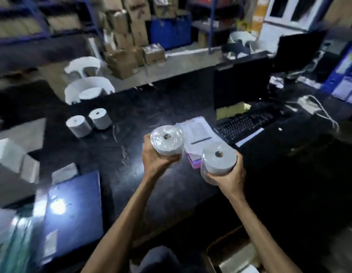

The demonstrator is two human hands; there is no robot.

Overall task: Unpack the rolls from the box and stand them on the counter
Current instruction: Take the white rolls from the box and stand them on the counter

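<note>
free: bare counter [132, 119] centre | blocked: standing rolls [88, 123] left, keyboard [244, 123] right

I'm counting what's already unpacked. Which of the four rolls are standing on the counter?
The two rolls at far left, one beside the other, stand on the black counter. The other two are held above it by the left hand and right hand.

No legible text anywhere, frame is motion-blurred. Printed sheet [196, 133] on the table, at 12 o'clock from the hands: rows of print, unreadable. Blue folder [72, 213] at 8 o'clock has a small white label, probably printed, can't resolve it. Cardboard boxes [130, 40] at 11 o'clock show dark marks only. Blue poster [346, 79] at 2 o'clock: blurred blocks.
</note>
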